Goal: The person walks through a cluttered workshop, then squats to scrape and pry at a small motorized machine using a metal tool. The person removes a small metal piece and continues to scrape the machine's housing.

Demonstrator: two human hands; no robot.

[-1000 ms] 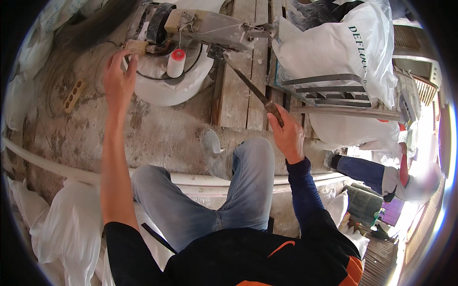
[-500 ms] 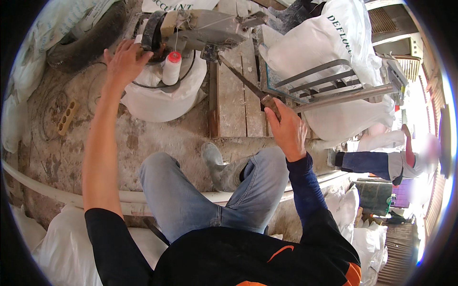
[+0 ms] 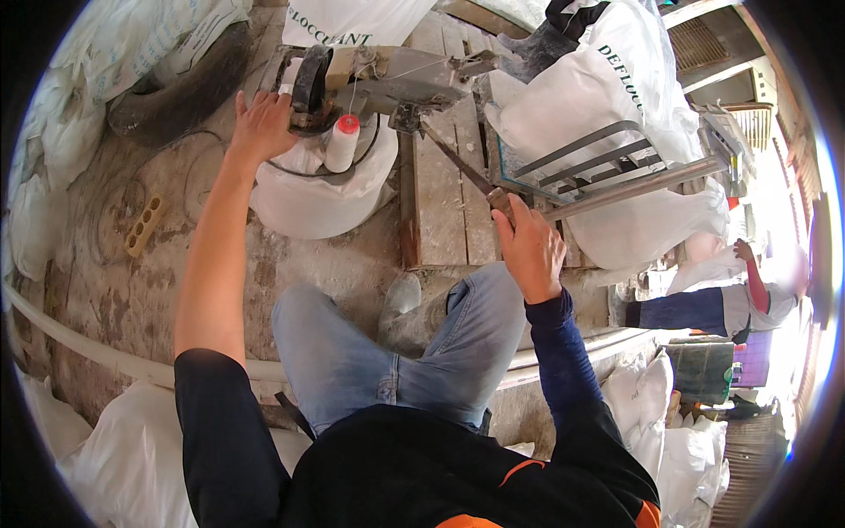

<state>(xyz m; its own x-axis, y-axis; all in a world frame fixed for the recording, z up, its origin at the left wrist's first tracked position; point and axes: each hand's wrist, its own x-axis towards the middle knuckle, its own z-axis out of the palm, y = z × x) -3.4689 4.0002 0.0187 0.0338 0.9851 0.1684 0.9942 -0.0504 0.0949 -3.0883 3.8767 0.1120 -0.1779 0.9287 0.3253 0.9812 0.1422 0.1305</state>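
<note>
My right hand (image 3: 535, 251) is closed round the wooden handle of a knife (image 3: 462, 163); its long, dark, narrow blade points up and to the left over the pallet. My left hand (image 3: 264, 128) reaches forward, fingers stretched and apart, beside the black end of a grey portable bag-sewing machine (image 3: 400, 79). Whether its fingertips touch the machine is unclear. A white thread cone (image 3: 341, 150) with a red top stands at the machine, and a thread runs up from it. Beneath them sits a bulging white sack (image 3: 326, 198), with a black cable looped across it.
A dusty wooden pallet (image 3: 440, 220) lies ahead. To its right, white sacks (image 3: 572, 97) rest by a metal-barred frame (image 3: 607, 154). A tyre (image 3: 180, 97) and a yellow socket strip (image 3: 145, 227) are at left. A pale pipe (image 3: 106, 352) crosses behind my knees. Another person (image 3: 695, 308) stands far right.
The view has shifted a little, moving most things slightly right and down. My left hand remains beside the machine, and my right hand still holds the knife. The other person's arm has moved slightly.
</note>
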